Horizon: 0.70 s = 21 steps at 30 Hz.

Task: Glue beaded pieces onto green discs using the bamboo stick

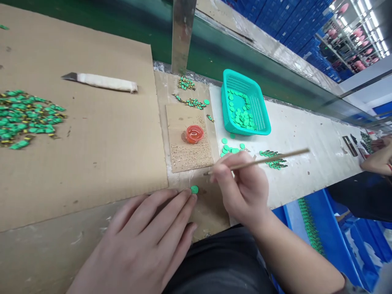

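Note:
My left hand lies with its fingers stretched out at the front edge of the work surface. Its fingertips touch the edge of a small green disc. My right hand is closed around a thin wooden stick, whose dark, pointed tip hovers to the upper right of that disc. Behind both hands, a small red cup of clear liquid sits on a speckled cardboard square. Several loose green discs lie just beyond my right hand.
A teal basket holds many green discs. At left are a wrapped-handle knife and a heap of green-and-black pieces on cardboard. More such pieces lie right. A metal post stands behind; another person's arm shows far right.

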### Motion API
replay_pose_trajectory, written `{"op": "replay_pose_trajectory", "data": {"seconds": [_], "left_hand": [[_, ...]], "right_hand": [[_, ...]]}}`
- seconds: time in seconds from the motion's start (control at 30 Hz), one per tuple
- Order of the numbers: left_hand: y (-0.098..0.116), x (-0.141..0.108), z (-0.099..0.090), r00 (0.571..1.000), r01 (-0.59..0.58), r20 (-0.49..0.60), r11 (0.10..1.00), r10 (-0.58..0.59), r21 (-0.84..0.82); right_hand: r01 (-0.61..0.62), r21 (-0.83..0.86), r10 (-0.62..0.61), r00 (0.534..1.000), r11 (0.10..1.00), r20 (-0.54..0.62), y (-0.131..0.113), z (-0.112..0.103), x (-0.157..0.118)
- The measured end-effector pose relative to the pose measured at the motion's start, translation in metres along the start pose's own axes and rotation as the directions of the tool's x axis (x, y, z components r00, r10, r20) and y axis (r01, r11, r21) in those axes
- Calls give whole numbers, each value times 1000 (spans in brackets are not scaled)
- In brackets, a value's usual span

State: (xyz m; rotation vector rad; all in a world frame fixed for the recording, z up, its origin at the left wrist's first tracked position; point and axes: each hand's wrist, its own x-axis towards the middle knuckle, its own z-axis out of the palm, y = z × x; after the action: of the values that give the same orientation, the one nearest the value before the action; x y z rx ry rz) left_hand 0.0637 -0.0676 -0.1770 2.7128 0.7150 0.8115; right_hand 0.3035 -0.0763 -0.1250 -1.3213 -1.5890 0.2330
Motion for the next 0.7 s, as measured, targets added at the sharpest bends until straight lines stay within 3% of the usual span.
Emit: {"op": "replay_pose_trajectory", "data": {"seconds": [0.17,0.7], "left_hand": [[0,-3,-1,1000,17,-1,1000,-17,1],[0,-5,-5,1000,15,7,1000,-15,2]], "right_hand": [[6,66,-9,999,998,45,3,4,-33],[-2,51,-3,995,999,95,2,6,-30]]}}
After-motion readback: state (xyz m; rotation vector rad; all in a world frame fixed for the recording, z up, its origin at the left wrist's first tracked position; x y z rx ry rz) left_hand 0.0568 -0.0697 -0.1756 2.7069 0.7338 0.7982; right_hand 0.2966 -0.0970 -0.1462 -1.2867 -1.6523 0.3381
